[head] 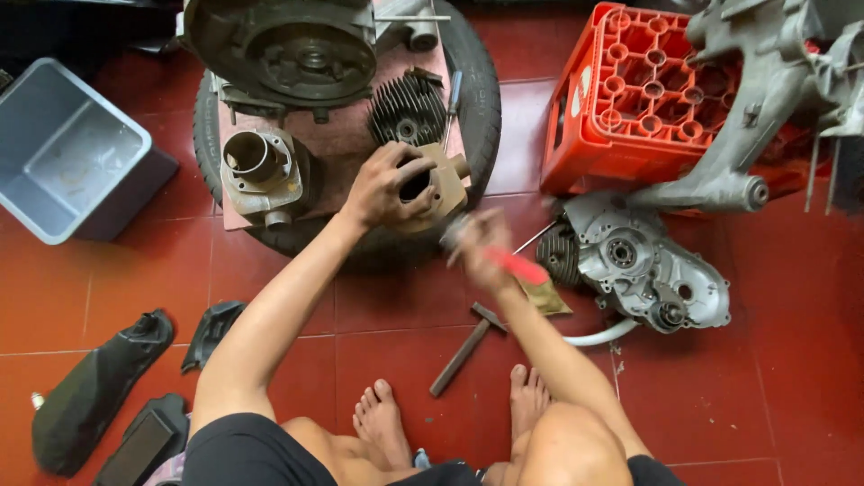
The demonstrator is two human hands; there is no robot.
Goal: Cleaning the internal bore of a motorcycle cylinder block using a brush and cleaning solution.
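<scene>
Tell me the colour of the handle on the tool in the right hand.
Red. The tool handle in the right hand shows in the head view, slightly motion-blurred.

Tyre (477, 99) top: crowded by cylinder (256, 171), finned head (407, 108), engine cover (288, 49). Right: red crate (621, 99), engine casing (648, 265). Left: grey bin (67, 148). Floor (765, 378) open at right and between bin and tyre; hammer (466, 346) lies before the feet. Blurred right hand (481, 243) possibly blocks the casing approach.
</scene>
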